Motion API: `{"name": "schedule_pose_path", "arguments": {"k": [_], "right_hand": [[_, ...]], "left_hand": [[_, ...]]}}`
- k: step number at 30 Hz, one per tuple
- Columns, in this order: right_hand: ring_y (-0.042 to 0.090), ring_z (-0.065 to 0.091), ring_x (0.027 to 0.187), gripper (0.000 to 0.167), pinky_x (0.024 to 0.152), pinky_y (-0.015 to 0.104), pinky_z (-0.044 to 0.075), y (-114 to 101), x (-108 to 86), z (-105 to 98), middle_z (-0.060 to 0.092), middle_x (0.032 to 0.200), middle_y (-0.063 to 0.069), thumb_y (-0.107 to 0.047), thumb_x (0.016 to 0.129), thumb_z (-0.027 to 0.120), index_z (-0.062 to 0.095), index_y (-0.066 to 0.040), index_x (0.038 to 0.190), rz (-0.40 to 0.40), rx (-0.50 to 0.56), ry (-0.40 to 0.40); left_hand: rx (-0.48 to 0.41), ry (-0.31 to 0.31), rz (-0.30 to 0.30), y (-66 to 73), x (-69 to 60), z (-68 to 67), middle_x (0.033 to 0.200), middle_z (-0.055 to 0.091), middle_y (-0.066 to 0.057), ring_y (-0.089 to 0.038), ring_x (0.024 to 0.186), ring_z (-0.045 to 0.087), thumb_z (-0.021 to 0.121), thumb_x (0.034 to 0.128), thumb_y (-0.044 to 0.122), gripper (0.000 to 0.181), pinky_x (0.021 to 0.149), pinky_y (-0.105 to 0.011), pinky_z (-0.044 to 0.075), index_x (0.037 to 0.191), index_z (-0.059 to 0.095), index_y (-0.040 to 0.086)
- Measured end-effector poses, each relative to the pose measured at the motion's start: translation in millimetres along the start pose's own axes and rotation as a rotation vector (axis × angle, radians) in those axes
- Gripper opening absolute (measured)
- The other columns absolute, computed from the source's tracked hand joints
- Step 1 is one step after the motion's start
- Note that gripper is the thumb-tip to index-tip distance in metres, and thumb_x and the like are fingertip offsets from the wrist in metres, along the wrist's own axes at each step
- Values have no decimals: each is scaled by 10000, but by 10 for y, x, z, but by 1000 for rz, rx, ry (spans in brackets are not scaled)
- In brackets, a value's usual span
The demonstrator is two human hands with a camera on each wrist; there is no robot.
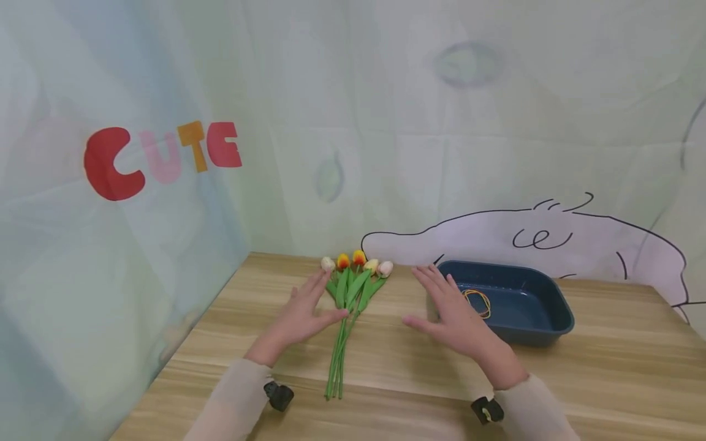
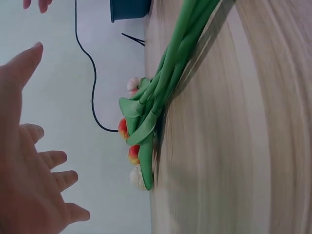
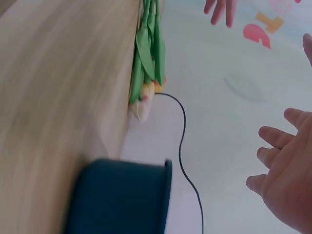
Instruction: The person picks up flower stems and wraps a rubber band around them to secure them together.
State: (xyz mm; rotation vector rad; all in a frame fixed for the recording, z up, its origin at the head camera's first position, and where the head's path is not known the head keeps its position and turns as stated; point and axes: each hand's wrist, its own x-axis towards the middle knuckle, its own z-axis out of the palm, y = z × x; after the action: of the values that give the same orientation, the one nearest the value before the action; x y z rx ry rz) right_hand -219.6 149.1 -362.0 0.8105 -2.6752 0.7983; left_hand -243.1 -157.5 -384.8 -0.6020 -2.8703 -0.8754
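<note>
A bunch of tulips [image 1: 353, 288] with white, pale yellow and orange-red heads lies on the table, stems toward the person. My left hand [image 1: 302, 315] hovers above and left of the stems, fingers spread and holding nothing; the left wrist view shows it apart from the tulips [image 2: 146, 122]. To the right, my right hand [image 1: 455, 315] is held in the air with spread fingers, in front of the left end of a dark blue basin [image 1: 529, 335]. Inside the basin lie several thin yellow and orange rubber bands [image 1: 485, 300], partly hidden by that hand.
The wood-grain table [image 1: 397, 392] reaches back to a pale printed curtain [image 1: 353, 122] with coloured letters on its left side. Black wrist cameras sit on both sleeves. In the right wrist view the basin [image 3: 117, 195] stands close to the hand.
</note>
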Motion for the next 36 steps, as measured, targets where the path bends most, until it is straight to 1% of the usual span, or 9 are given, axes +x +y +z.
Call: {"name": "schedule_pose_path", "arguments": {"k": [2, 6, 9, 16, 20, 23, 28, 33, 36], "right_hand": [[292, 143, 1474, 849, 1195, 588, 104, -16, 24, 56, 289, 1561, 100, -495, 859, 669, 286, -104, 1508, -4, 16, 3], [312, 152, 1468, 841, 1194, 589, 111, -56, 67, 157, 313, 1548, 122, -474, 855, 677, 305, -79, 1498, -17, 58, 10], [326, 160, 1465, 848, 1192, 589, 124, -78, 93, 232, 327, 1540, 134, -490, 853, 674, 307, -79, 1497, -6, 90, 5], [324, 166, 1462, 837, 1195, 579, 116, -97, 165, 400, 292, 1560, 100, -473, 867, 671, 258, -154, 1522, 51, 215, -14], [344, 219, 1441, 829, 1160, 611, 200, -116, 213, 468, 275, 1567, 89, -422, 873, 685, 228, -220, 1534, 54, 280, -11], [351, 237, 1432, 843, 1141, 615, 244, -140, 243, 522, 259, 1570, 106, -406, 872, 694, 218, -202, 1537, 67, 322, -18], [333, 239, 1435, 867, 1155, 585, 245, -194, 279, 613, 243, 1574, 125, -441, 865, 692, 222, -153, 1534, 137, 392, -57], [340, 262, 1426, 889, 1147, 591, 257, -223, 307, 726, 248, 1573, 108, -490, 847, 694, 221, -188, 1536, 194, 406, -83], [354, 263, 1423, 928, 1145, 593, 258, -241, 320, 790, 243, 1572, 123, -479, 827, 721, 209, -176, 1539, 205, 407, -88]], "left_hand": [[-16, -3, -4, 5, 1, 26, 1612, 76, -101, -357, 1463, 121, 599, 891, 543, 915, 1156, -653, 4, 1550, 106, 142], [-62, -4, -20, 0, 7, 76, 1609, 94, -115, -378, 1455, 142, 606, 894, 527, 909, 1156, -646, 128, 1553, 102, 156], [-104, -7, -42, -6, 24, 117, 1609, 96, -112, -373, 1457, 141, 612, 889, 530, 916, 1143, -637, 196, 1554, 98, 167], [-198, -1, -54, -29, 62, 214, 1607, 104, -113, -371, 1461, 119, 631, 885, 512, 924, 1140, -646, 177, 1552, 104, 150], [-242, 11, -52, -36, 76, 253, 1605, 114, -117, -380, 1454, 138, 654, 885, 467, 918, 1125, -667, 186, 1552, 105, 155], [-262, 11, -56, -39, 84, 280, 1605, 117, -110, -387, 1451, 145, 676, 883, 409, 913, 1111, -682, 189, 1553, 103, 172], [-280, 7, -38, -49, 99, 319, 1604, 111, -108, -396, 1447, 151, 690, 881, 370, 911, 1115, -677, 186, 1553, 110, 164], [-286, 5, -20, -68, 105, 348, 1593, 142, -152, -418, 1433, 181, 690, 875, 409, 922, 1104, -687, 211, 1551, 118, 154], [-289, 2, -32, -72, 100, 358, 1580, 182, -178, -419, 1419, 229, 693, 878, 390, 913, 1106, -674, 243, 1550, 127, 142]]}}
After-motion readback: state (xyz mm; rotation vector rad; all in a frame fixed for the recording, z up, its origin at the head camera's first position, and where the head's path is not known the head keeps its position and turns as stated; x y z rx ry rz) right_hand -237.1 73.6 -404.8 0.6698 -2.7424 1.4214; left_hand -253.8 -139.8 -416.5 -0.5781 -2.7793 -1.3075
